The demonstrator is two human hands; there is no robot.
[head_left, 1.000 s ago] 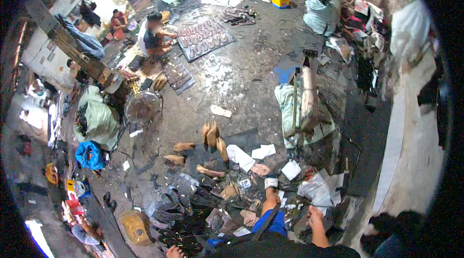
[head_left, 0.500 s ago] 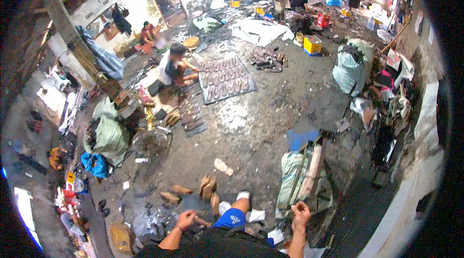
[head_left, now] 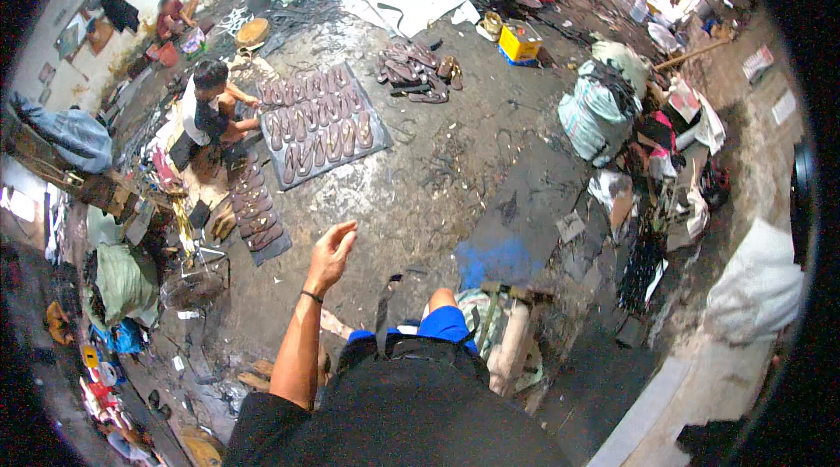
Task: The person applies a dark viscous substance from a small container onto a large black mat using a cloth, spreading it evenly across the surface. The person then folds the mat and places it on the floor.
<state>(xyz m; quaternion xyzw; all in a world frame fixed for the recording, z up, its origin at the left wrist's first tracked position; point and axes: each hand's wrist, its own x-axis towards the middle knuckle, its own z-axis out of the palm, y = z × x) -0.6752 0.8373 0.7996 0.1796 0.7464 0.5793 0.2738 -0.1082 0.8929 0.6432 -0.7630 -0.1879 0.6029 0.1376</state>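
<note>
over the grey floor (head_left: 420, 196), empty left hand (head_left: 327, 262), fingers (head_left: 339, 232) loosely straight, slightly apart

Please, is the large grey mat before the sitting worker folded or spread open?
Spread open. The large grey mat lies flat on the floor, with rows of brown footwear covering most of it.

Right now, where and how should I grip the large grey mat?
The right border of the large grey mat, from the right, seems best: it lies flat and bare beside the brown footwear, while a co-worker is at its left.
</note>
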